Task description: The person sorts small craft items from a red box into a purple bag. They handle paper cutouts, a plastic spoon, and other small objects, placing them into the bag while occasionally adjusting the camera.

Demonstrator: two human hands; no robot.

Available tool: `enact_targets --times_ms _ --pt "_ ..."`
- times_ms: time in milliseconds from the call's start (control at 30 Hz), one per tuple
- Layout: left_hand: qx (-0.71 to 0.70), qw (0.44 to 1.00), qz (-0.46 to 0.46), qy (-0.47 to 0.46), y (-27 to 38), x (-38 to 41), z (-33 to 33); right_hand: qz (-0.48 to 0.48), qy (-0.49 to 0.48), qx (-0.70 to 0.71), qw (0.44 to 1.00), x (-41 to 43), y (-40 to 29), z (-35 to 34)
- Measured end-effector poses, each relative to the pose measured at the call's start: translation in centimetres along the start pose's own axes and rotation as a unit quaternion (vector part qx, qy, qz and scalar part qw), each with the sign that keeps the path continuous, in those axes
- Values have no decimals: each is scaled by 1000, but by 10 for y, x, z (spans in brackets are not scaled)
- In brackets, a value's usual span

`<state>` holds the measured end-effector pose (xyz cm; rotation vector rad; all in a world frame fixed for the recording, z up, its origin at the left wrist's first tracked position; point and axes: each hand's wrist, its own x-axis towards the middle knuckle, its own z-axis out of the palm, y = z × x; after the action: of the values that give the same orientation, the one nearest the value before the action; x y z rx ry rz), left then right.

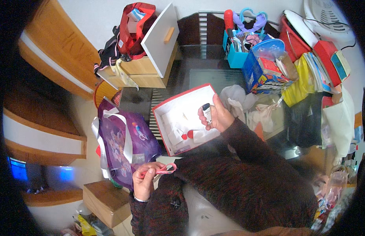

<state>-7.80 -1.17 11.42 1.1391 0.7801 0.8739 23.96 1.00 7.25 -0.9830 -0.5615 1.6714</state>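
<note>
My right hand (pixel 217 118) grips a small white object with a black end (pixel 206 114), which bears some print; its exact kind is unclear. Behind that hand lies a shallow box (pixel 173 110) with a red rim and white inside. White paper pieces (pixel 174 136) and small red round items (pixel 190 134) rest in its lower part. At the lower left, my left hand (pixel 144 180) pinches a pinkish-red looped strap (pixel 166 169) between thumb and fingers, above my lap. A purple printed bag (pixel 123 138) with white handles stands beside the box, just beyond that hand.
A drawer cabinet (pixel 141 66) bearing a red bag (pixel 136 32) stands behind. Farther right are a turquoise holder (pixel 237 57) of tools, a blue carton (pixel 266 72) of books and crumpled white plastic bags (pixel 237 98). A cardboard box (pixel 107 200) sits on the floor at left.
</note>
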Motion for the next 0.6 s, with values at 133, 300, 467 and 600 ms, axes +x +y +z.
enact_targets --times_ms 133,300,467,600 --pt "13 1000 11 6 -3 -4 0 0 15 -5 1000 3 4 -9" --pt "38 999 12 10 2 2 6 -83 66 -40 994 3 7 -43" --pt "4 999 17 38 -6 -2 4 -102 122 19 987 0 -3 -69" --pt "-26 991 -124 36 -5 -4 -6 -93 48 155 982 -13 -6 -110"
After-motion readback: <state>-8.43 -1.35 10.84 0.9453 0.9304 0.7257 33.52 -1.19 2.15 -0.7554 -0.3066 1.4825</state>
